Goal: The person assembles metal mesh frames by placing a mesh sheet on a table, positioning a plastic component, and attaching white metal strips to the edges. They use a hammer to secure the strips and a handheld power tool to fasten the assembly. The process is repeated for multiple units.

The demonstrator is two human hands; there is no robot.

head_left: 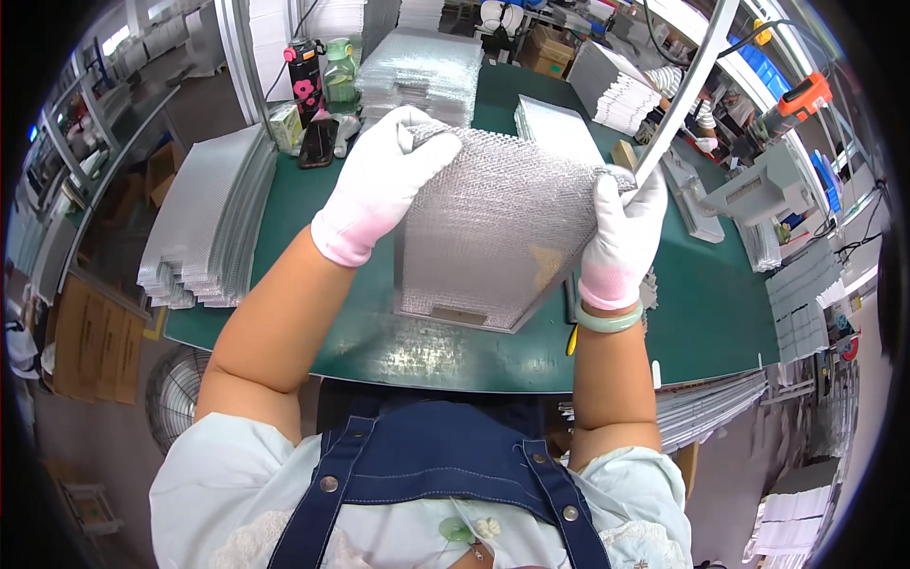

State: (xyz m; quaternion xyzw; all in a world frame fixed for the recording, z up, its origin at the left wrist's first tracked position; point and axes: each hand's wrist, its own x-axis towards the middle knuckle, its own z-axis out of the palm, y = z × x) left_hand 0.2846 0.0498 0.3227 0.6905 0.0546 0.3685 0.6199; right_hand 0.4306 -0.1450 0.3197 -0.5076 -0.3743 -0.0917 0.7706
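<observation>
The white-gloved left hand [387, 178] and white-gloved right hand [623, 232] were grasping the upper corners of a silver rectangular mesh panel [493, 232], tilted over the flat green table [697, 308]. The step seemed to be steady holding; the next move would call for even two-handed support. Leftward lay stacked silver mesh sheets [210, 190].

Mesh panel [493, 228] over table [706, 313], sheet stack [204, 204] left

Worn on the head, the left fisheye camera looks down and forward over the navy bib [445, 482], near the left hand [381, 182] and right hand [623, 239], taking in the green workbench [701, 318] beyond.
</observation>
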